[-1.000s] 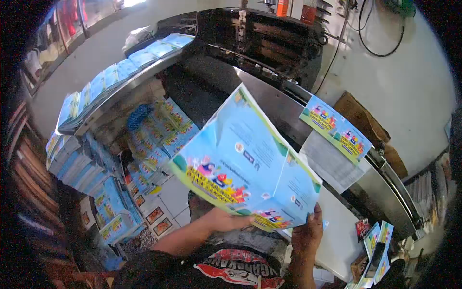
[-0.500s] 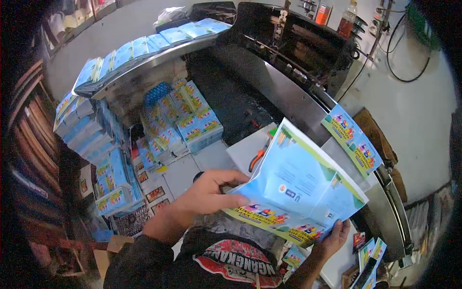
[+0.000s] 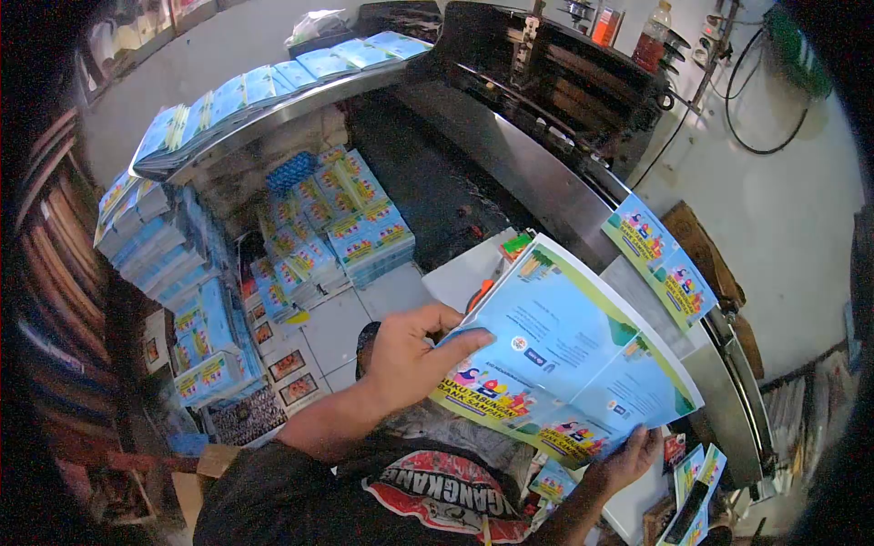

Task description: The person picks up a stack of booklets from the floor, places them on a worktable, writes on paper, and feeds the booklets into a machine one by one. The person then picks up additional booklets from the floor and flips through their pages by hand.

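Note:
Between my two hands is a printed booklet sheet [image 3: 583,364], light blue with green and yellow edges and cartoon figures, held tilted over my lap. My left hand [image 3: 423,350] pinches its left edge, thumb on top and fingers behind. At the lower right edge, my right hand [image 3: 626,460] grips the sheet with fingertips on its face; the rest of that hand is partly behind it. Another printed sheet [image 3: 660,259] of the same design lies on the metal machine ledge beyond. An orange-handled tool [image 3: 481,295] shows partly behind the sheet's left edge.
Stacks of printed booklets [image 3: 371,238] stand on the tiled floor, with a taller pile [image 3: 159,241] at left. A curved metal shelf [image 3: 264,118] carries a row of booklets. A dark machine [image 3: 564,91] with a metal front stands ahead. More sheets [image 3: 699,491] lie at lower right.
The sheet has flattened and its fold at the left has opened out, showing more of its printed face. My left hand has shifted slightly right, its thumb now lying over the sheet.

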A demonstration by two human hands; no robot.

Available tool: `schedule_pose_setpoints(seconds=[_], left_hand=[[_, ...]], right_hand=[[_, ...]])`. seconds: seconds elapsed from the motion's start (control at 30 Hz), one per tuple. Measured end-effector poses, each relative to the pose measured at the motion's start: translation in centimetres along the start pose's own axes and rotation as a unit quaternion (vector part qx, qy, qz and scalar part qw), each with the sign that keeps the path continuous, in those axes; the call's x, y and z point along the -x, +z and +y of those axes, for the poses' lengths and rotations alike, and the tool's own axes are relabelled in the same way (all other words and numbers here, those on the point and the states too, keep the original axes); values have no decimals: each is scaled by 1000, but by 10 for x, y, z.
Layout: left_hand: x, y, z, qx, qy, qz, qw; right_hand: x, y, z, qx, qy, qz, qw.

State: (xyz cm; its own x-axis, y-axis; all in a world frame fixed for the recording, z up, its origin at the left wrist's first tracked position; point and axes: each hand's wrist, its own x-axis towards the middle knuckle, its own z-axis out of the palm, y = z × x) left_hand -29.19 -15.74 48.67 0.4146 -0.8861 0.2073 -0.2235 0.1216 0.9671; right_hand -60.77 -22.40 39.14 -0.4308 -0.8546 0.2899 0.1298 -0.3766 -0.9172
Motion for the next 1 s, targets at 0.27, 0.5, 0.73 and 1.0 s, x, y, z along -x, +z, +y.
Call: schedule_pose_setpoints(seconds=[0.27,0.5,0.73,1.0], left_hand=[[-10,-19,-8,-92,225,-46,969],[-36,-41,-19,134,395,-170,893],[-31,-46,-11,81,478,-163,859],[-24,-44,-9,79,444,-149,880]], right_hand=[[-11,-23,13,-67,63,-113,989],[-34,-56,23,-153,-43,-349,924],[-38,-59,29,-237,1,-327,915],[-23,-45,22,-275,24,-281,919]])
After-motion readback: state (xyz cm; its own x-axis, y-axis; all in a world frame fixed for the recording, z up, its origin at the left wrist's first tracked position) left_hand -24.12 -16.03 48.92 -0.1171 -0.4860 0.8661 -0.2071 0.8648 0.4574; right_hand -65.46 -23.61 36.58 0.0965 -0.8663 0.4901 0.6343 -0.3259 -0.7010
